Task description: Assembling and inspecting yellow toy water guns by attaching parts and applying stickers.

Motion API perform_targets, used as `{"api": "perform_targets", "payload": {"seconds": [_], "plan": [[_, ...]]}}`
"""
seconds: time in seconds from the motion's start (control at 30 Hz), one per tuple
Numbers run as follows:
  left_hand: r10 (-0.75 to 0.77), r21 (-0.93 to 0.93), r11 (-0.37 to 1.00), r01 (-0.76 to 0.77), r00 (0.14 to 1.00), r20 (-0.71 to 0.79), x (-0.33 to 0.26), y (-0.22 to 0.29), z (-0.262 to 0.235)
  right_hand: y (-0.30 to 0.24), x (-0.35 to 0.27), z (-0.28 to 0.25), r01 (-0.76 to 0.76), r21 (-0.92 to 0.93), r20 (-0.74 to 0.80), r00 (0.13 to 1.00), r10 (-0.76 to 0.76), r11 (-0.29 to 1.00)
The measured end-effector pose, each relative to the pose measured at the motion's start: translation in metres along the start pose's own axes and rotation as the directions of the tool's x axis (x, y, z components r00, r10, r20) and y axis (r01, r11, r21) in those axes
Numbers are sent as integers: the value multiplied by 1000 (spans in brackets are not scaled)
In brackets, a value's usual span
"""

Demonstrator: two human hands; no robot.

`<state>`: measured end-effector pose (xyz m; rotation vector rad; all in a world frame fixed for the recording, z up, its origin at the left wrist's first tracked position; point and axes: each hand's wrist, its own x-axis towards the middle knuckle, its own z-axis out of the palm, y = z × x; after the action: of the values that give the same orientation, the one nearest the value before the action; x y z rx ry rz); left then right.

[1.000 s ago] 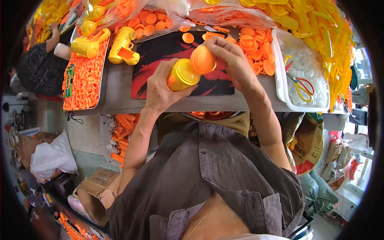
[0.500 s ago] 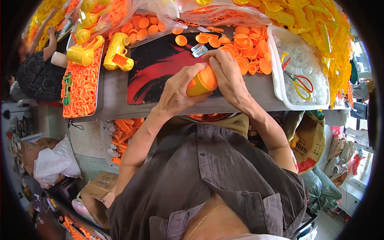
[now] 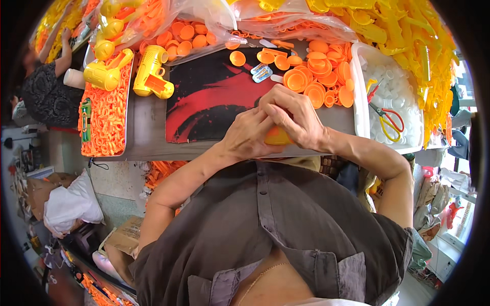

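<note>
Both hands close around a yellow plastic toy part (image 3: 278, 136) at the table's front edge, close to my shirt. My left hand (image 3: 245, 133) grips it from the left. Over its top, my right hand (image 3: 297, 118) is wrapped with the fingers pressing down, so most of the part and its orange cap are hidden. Under and beyond the hands lies a black mat (image 3: 204, 107) with red streaks. Small printed stickers (image 3: 261, 73) rest at its far right edge. Round orange caps and discs (image 3: 321, 76) are heaped just beyond my right hand.
At left stand a yellow gun-shaped toy body (image 3: 149, 71) and a tray of small orange parts (image 3: 104, 120). On the right, a white bin (image 3: 361, 102) holds translucent pieces and scissors (image 3: 390, 125). Yellow parts (image 3: 398, 35) pile behind it. Another person (image 3: 53, 89) works at far left.
Both hands have drawn the toy part nearer my body and slightly right. My right hand has shifted from its side to over its top, covering the orange cap.
</note>
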<state>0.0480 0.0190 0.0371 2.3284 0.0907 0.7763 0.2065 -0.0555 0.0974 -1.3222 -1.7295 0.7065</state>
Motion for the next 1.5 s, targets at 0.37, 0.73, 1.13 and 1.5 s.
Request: {"api": "perform_targets", "payload": {"seconds": [0.37,0.73,1.13,1.5], "plan": [[-252,-156,966,204,870,-424,-53,20,-50,99,105,20,-297,-640,-254,952,169,709],[-453,-374,889,264,617,-643,-65,12,-74,43,57,49,-291,470,1,944,329,834],[-526,-584,778,233,749,-402,-48,10,-61,13,13,11,-263,440,58,963,265,859],[-622,-701,650,293,735,-270,-36,31,-44,-1,24,20,-238,896,158,960,230,375]]}}
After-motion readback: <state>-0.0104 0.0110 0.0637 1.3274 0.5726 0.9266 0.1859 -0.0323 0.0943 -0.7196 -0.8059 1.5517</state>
